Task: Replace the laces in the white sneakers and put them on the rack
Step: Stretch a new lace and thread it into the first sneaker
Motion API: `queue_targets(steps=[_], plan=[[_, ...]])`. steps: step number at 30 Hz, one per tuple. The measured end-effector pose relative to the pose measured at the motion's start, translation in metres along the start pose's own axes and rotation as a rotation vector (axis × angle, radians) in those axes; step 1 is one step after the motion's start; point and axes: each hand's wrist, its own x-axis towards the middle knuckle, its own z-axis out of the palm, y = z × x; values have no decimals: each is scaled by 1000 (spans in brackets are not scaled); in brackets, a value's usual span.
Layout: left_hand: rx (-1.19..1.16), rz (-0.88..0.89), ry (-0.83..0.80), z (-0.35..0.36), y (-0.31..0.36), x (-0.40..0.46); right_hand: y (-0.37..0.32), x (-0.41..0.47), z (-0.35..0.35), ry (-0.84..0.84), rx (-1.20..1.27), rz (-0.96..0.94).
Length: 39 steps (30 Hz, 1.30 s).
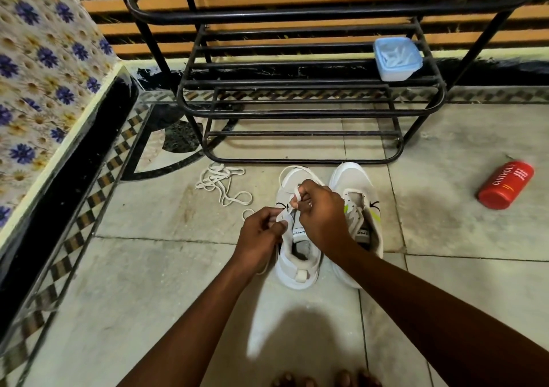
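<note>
Two white sneakers stand side by side on the tiled floor, toes toward the black metal rack. Over the left sneaker, my left hand pinches one end of a white lace at its eyelets. My right hand pinches the same lace a little higher, above the tongue. The right sneaker has bare eyelets and is partly covered by my right wrist. A loose tangle of white laces lies on the floor to the left of the shoes.
A pale blue plastic box with white laces inside sits on a rack shelf at the right. A red bottle lies on the floor to the right. A flower-patterned cloth covers a ledge at the left. My toes show at the bottom edge.
</note>
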Motion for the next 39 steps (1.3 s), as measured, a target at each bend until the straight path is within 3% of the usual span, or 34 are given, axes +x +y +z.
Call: queue_targets(steps=[4, 9, 14, 24, 32, 39], plan=[[0, 8, -1, 1, 2, -1, 7, -2, 0, 25, 18, -60], [-25, 1, -18, 1, 5, -1, 10, 8, -1, -67, -51, -32], [-34, -4, -14, 0, 2, 0, 6, 7, -1, 65, 39, -17], [4, -23, -40, 0, 3, 2, 9, 15, -2, -106, -179, 148], [278, 97, -99, -6, 7, 2, 11, 11, -1, -146, -184, 54], [393, 165, -117, -3, 10, -3, 13, 6, 1, -42, -82, 109]])
